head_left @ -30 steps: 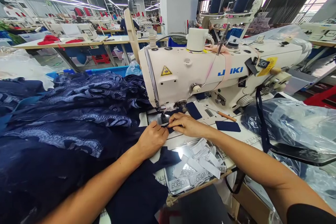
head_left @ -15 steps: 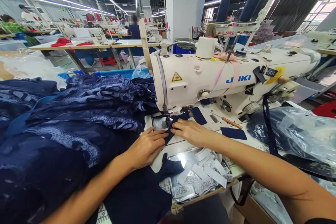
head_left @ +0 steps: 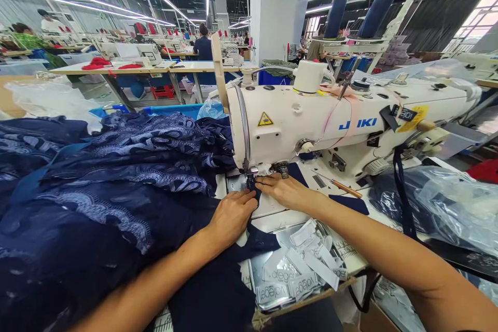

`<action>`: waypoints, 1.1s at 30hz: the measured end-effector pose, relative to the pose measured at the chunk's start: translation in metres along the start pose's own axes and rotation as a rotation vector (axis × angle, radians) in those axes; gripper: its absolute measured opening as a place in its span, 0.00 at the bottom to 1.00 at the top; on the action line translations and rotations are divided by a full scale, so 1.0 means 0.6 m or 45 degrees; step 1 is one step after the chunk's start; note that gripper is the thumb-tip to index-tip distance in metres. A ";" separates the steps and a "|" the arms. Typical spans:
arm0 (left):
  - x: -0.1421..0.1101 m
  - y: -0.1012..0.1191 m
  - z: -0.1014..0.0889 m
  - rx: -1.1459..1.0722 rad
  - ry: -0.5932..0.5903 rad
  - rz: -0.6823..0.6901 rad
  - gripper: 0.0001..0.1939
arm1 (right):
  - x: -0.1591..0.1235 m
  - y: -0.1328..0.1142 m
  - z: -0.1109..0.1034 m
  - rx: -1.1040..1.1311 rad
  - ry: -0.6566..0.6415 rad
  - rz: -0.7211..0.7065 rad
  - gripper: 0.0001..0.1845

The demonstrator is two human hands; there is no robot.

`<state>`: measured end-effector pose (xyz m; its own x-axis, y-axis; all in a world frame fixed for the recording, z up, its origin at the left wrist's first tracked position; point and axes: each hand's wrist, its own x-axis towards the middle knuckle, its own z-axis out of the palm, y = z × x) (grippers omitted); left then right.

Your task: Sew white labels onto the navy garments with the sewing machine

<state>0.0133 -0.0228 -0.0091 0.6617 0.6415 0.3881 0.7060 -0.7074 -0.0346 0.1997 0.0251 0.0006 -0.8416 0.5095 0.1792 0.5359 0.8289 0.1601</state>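
Observation:
At the needle end of a white sewing machine (head_left: pixel 288 127), both hands work on navy fabric (head_left: pixel 261 241). My left hand (head_left: pixel 233 215) is curled, its fingertips pressing the cloth just in front of the presser foot (head_left: pixel 250 180). Beside it, my right hand (head_left: pixel 282 191) has its fingers closed on the cloth, right of the foot. What lies beneath the fingers is mostly hidden. The navy cloth hangs down over the table's front edge. A big heap of navy patterned fabric (head_left: pixel 116 187) lies left of the machine.
In front of the machine, a metal tray (head_left: pixel 254 270) holds white printed labels (head_left: pixel 307 264). An awl with a wooden handle (head_left: pixel 347 188) and a small navy piece (head_left: pixel 349 204) lie right of my right hand. Plastic-bagged goods (head_left: pixel 447 197) sit farther right. Thread cones (head_left: pixel 377 13) stand behind.
My left hand has drawn in, its fingers more curled and closer to the needle. My right hand has moved slightly forward, and the navy cloth shifted with them. The view has tilted slightly.

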 end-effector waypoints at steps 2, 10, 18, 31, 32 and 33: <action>0.001 0.001 0.001 0.016 0.004 0.000 0.05 | 0.001 0.001 0.000 0.005 -0.003 -0.017 0.20; 0.005 0.005 0.001 0.088 0.021 -0.001 0.05 | 0.003 0.003 0.005 0.005 0.017 -0.007 0.20; 0.013 0.006 0.002 0.118 0.009 -0.041 0.04 | 0.005 0.001 -0.003 -0.026 -0.007 0.027 0.21; 0.024 0.004 0.004 0.170 0.028 -0.052 0.06 | 0.009 0.014 0.023 -0.071 0.062 0.046 0.22; 0.024 0.003 0.005 0.172 0.047 -0.042 0.06 | 0.009 0.015 0.024 -0.069 0.068 0.048 0.22; 0.025 0.002 0.007 0.176 0.067 -0.034 0.06 | 0.009 0.016 0.024 -0.066 0.075 0.048 0.22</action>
<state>0.0251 -0.0130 -0.0073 0.6310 0.6405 0.4378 0.7533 -0.6406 -0.1485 0.1991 0.0394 -0.0107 -0.8163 0.5241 0.2429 0.5710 0.7956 0.2021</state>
